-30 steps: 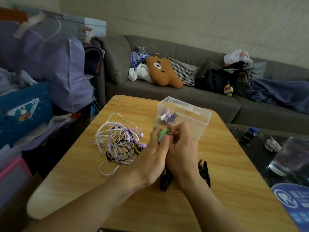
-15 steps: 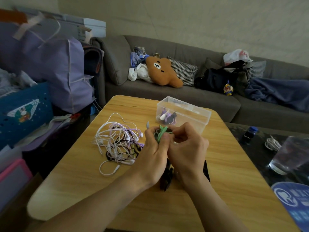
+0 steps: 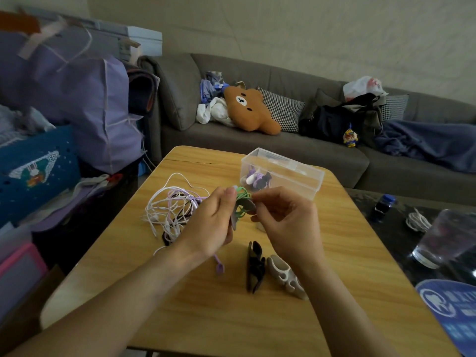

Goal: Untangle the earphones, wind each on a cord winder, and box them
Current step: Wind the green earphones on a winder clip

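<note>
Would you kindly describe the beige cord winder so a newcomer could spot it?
On the wooden table, look below the right hand, near the table's front. The beige cord winder lies there empty, just right of the black cord winder; it is the only pale one.

The wooden table [image 3: 206, 318] bears tangled earphones [image 3: 171, 211], a clear box [image 3: 296, 180] and cord winders [image 3: 257, 266].

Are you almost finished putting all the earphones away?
Not yet. Some wound earphones already sit in the clear box. Right now the left hand holds a winder while the right hand handles the green cord on it. A big tangle of white, purple and black cords still lies on the table, and two empty winders, black and beige, wait.
</note>
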